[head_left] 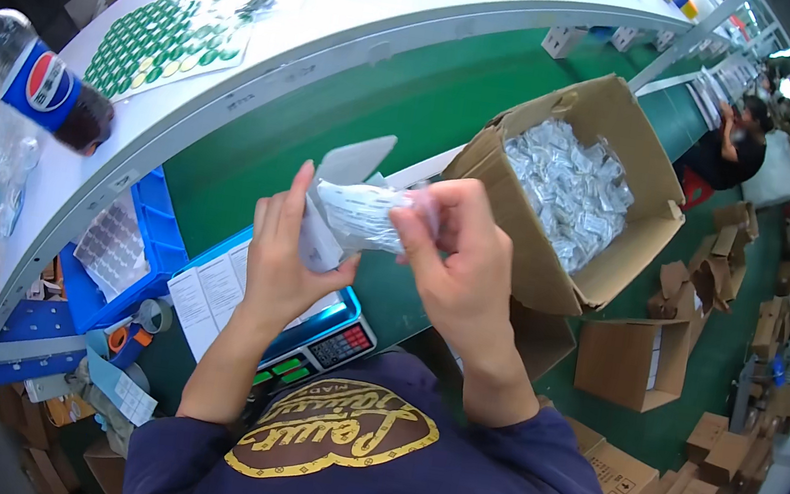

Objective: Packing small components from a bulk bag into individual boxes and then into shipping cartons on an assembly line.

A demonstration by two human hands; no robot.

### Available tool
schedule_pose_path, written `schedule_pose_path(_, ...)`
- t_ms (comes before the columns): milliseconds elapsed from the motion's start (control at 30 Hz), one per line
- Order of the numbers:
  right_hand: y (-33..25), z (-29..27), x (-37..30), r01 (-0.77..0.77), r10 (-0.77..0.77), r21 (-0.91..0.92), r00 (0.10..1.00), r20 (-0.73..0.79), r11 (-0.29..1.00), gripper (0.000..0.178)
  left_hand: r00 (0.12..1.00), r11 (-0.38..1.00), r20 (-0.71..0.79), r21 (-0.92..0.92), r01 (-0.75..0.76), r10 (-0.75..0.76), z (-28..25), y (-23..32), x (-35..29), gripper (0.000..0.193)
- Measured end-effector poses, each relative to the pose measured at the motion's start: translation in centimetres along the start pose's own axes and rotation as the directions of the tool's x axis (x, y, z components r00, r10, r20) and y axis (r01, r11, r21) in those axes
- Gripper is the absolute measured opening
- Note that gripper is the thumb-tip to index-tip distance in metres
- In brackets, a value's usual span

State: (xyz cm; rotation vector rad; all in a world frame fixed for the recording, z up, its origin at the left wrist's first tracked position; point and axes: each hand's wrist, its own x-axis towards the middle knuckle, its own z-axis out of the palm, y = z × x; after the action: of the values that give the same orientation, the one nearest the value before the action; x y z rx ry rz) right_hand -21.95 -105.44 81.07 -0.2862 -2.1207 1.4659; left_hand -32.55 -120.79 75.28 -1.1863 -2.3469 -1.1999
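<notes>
Smooth green tabletop [419,79] sweeping away at eleven o'clock, room to move there; rough-edged cardboard carton [644,141] at two, heaped with crinkly sachets [570,186]. Centre, the left hand [284,257], half-open, cups a stiff white box [319,236], flap [357,156] up; the right hand [464,257] pinches a glossy plastic packet [360,210] at its mouth.
</notes>
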Motion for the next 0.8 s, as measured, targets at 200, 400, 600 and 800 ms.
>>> schedule_pose_path(200,-0.8,3.9,-2.3,0.029,-0.012,-0.119,0.990,0.140,0.992,0.018,1.000,0.998,0.011,0.058,-0.025,0.024,-3.0,0.8,-2.8,0.104)
schedule_pose_path(400,-2.0,2.9,-4.0,0.440,-0.400,-0.443,0.897,0.186,0.781,0.053,0.978,0.969,-0.204,-0.248,-0.013,-0.039,-3.7,-0.5,-6.1,0.097)
schedule_pose_path(600,4.4,3.4,-8.3,-0.304,-0.082,0.535,0.810,0.581,0.788,0.086,0.999,0.790,-0.038,-0.613,0.002,-0.032,-4.8,-1.6,-9.7,0.069)
schedule_pose_path(800,4.0,3.9,-8.2,-0.013,-0.084,0.144,0.762,0.642,0.990,0.063,0.949,0.562,0.204,-0.768,0.308,-0.241,-4.2,-0.6,-12.8,0.032)
